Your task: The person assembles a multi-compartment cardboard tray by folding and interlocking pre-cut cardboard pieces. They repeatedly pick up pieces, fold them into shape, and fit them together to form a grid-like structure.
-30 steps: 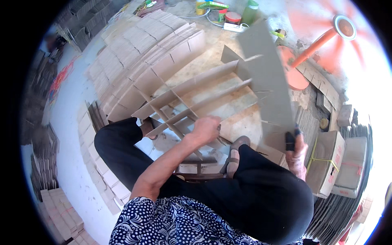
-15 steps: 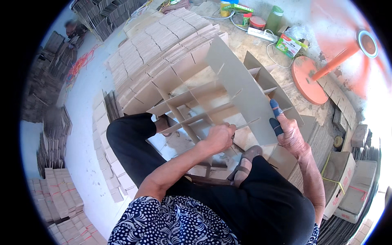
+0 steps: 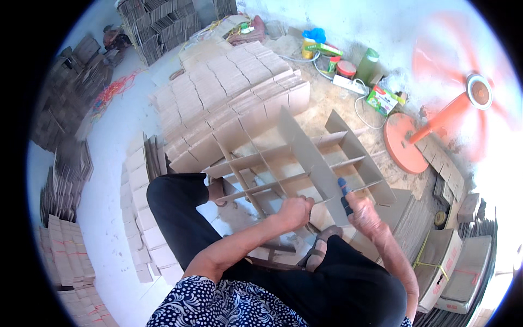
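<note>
A cardboard divider grid (image 3: 261, 159) of interlocked slotted strips stands between my legs. My left hand (image 3: 297, 212) is closed in a pinch on the near end of one of its cross strips. A long upright cardboard strip (image 3: 313, 158) runs through the grid from far to near, fitted across the cross strips. My right hand (image 3: 364, 213) grips its near end, with blue covers on two of the fingers. Farther right, another long strip (image 3: 362, 158) closes that side of the grid. The fingers of both hands are partly hidden.
Stacked slotted cardboard sheets (image 3: 229, 87) lie beyond the grid. An orange fan (image 3: 406, 144) with blurred blades stands right, near a power strip (image 3: 348, 84) and a green bottle (image 3: 368, 65). Cardboard boxes (image 3: 438, 261) sit lower right. More sheets (image 3: 139, 201) lie left of my knee.
The long strip has gone down into the grid and sits lower among the cross strips. My right hand has come down with it; my left hand keeps its pinch. The whole view has shifted.
</note>
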`<state>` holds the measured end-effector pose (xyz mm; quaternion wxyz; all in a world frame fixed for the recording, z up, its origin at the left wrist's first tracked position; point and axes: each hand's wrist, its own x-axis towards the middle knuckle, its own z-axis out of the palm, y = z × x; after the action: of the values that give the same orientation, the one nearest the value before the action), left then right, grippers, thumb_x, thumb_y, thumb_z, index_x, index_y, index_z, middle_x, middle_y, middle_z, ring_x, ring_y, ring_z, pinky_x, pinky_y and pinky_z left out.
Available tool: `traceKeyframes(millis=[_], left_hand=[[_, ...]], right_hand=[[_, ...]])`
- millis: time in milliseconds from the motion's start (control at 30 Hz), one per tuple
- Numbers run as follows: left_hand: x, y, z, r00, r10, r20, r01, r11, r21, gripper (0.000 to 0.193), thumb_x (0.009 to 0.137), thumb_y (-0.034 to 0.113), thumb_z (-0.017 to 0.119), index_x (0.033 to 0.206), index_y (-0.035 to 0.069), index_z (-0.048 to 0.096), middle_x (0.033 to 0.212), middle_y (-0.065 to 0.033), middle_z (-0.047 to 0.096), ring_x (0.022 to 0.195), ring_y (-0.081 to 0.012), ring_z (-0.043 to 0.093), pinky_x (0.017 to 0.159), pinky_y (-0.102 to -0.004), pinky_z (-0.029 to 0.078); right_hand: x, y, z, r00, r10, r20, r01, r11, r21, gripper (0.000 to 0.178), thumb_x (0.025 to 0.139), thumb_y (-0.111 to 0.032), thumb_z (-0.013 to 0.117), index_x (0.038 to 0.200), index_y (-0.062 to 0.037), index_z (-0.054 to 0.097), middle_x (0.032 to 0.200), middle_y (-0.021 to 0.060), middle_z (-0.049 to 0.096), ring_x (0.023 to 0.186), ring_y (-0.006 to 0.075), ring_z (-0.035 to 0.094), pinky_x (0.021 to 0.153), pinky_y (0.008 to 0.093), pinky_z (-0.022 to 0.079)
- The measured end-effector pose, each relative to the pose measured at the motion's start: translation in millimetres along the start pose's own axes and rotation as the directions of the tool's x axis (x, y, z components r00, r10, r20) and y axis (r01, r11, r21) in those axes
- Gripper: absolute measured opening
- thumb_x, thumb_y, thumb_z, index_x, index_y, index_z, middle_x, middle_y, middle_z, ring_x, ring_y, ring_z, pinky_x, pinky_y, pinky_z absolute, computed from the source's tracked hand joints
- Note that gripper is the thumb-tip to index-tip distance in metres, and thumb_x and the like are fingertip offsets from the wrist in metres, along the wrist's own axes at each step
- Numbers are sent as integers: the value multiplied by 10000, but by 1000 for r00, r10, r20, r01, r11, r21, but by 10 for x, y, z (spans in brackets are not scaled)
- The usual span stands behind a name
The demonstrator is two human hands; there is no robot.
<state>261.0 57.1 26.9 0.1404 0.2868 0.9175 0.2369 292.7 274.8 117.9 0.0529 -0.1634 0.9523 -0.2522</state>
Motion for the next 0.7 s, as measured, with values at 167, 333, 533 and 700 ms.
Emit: traceKeyframes(millis=[167,333,533,700], left_hand=[[40,-44,-26,1000,7,18,-7,1000,24,177,728,77,550,879,21,622,865,-209,644,799,-379,650,690,-472,520],[55,-96,4,1000,-4,14,3,999,35,171,725,87,558,869,28,629,857,-200,651,803,-367,655,686,-465,520],[91,-152,-78,999,-12,46,9,999,50,162,701,82,580,840,11,624,789,-224,652,773,-385,654,680,-482,511],[50,-163,-129,999,20,47,-22,999,32,133,703,71,577,815,7,610,774,-225,646,763,-403,642,679,-496,504]], right_hand=[[50,74,333,983,108,148,-102,994,-51,804,662,61,565,1416,-111,347,911,220,634,896,399,610,773,468,493],[28,-71,427,976,157,148,-158,987,-3,849,675,51,553,1451,-149,274,868,238,627,821,417,610,713,484,489],[139,66,238,989,86,121,-85,996,-12,825,679,33,543,1439,-156,281,792,246,622,764,424,613,665,494,488],[-14,200,493,992,52,111,-54,998,18,755,684,42,546,1381,-183,361,838,210,628,787,394,620,663,473,497]])
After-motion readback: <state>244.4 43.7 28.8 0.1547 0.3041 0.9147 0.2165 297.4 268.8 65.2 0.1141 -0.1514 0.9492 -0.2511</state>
